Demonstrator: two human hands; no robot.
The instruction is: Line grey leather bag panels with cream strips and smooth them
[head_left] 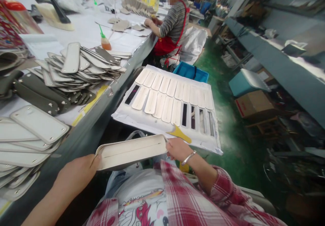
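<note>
I hold a long cream-coloured flat piece (pixel 132 150) with rounded ends level in front of my chest. My left hand (pixel 77 175) grips its left end with the thumb on top. My right hand (pixel 177 149), with a metal bracelet on the wrist, grips its right end. A faint line runs along the piece's middle. Just beyond it stands a white board (pixel 142 119) bearing two rows of similar cream pieces (pixel 165 95) and a few dark slots. A yellow tool (pixel 180 134) lies on the board's near edge, close to my right hand.
The workbench (pixel 99 114) on my left holds stacks of cream pieces (pixel 30 134), grey pieces (pixel 78 68) and dark pieces (pixel 38 95), plus an orange glue bottle (pixel 104 41). A person in a red apron (pixel 172 26) works further along. Blue bin (pixel 190 72), cardboard box (pixel 254 105) on green floor.
</note>
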